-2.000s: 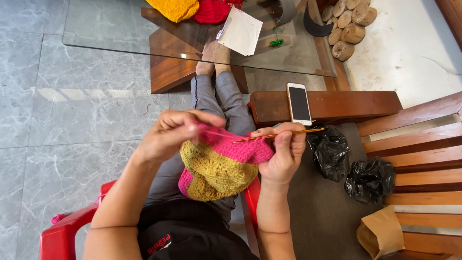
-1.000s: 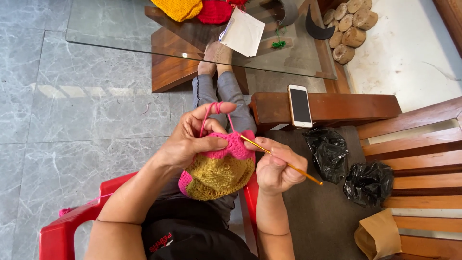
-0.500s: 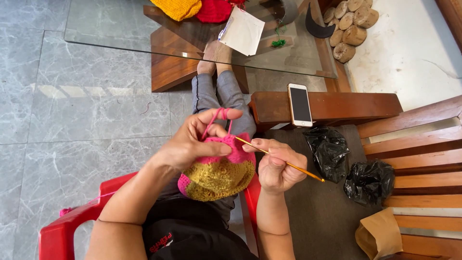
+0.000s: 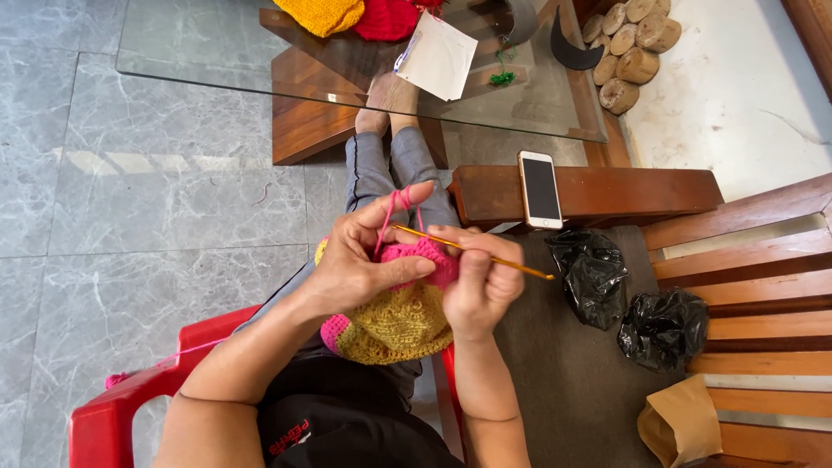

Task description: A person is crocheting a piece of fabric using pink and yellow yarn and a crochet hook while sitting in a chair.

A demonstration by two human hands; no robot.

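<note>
A round crochet piece [image 4: 394, 321] in yellow with a pink edge rests over my lap. My left hand [image 4: 360, 260] grips its pink edge, and pink yarn [image 4: 392, 212] loops over the raised index finger. My right hand [image 4: 481, 282] pinches a thin orange crochet hook [image 4: 511, 263], whose tip lies at the pink edge near my left fingers. The two hands touch over the piece. A strand of pink yarn [image 4: 165, 360] trails off to the lower left.
I sit on a red plastic chair [image 4: 121, 403]. A phone [image 4: 540, 188] lies on a wooden bench [image 4: 624, 191]. Two black plastic bags [image 4: 624, 299] and a brown paper bag [image 4: 685, 425] sit to the right. A glass table [image 4: 217, 52] ahead holds yellow and red crochet pieces.
My right hand has moved up and left toward the left hand. The hook now lies flatter, with its tip at the pink edge. My left hand keeps its hold.
</note>
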